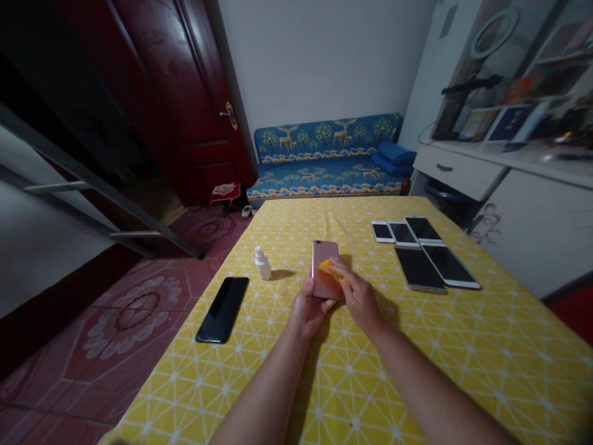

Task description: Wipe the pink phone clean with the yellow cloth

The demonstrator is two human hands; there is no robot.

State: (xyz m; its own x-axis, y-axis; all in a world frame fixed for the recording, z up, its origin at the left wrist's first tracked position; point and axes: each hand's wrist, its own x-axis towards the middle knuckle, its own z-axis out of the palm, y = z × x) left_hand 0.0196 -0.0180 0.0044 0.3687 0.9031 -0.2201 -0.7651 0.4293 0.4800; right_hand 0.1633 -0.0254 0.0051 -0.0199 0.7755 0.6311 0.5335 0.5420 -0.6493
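Note:
My left hand [309, 307] grips a rose-gold phone [320, 252] by its lower end, its back with the camera facing me. Pressed on the phone's back is an orange-yellow cloth [330, 269], held under the fingers of my right hand [361, 295]. A small white bottle [262, 266] with a white cap stands upright to the left of the phone. Farther left a black phone [223, 309] lies flat, its dark screen up. The underside of the held phone and part of the cloth are hidden.
Several phones lie grouped at the right, among them a white-edged one [451, 266] and a gold-edged one [419, 269]. A yellow patterned cloth [259, 395] covers the table. Beyond stand a blue sofa [324, 162], a red door [180, 93] and a white cabinet [532, 228].

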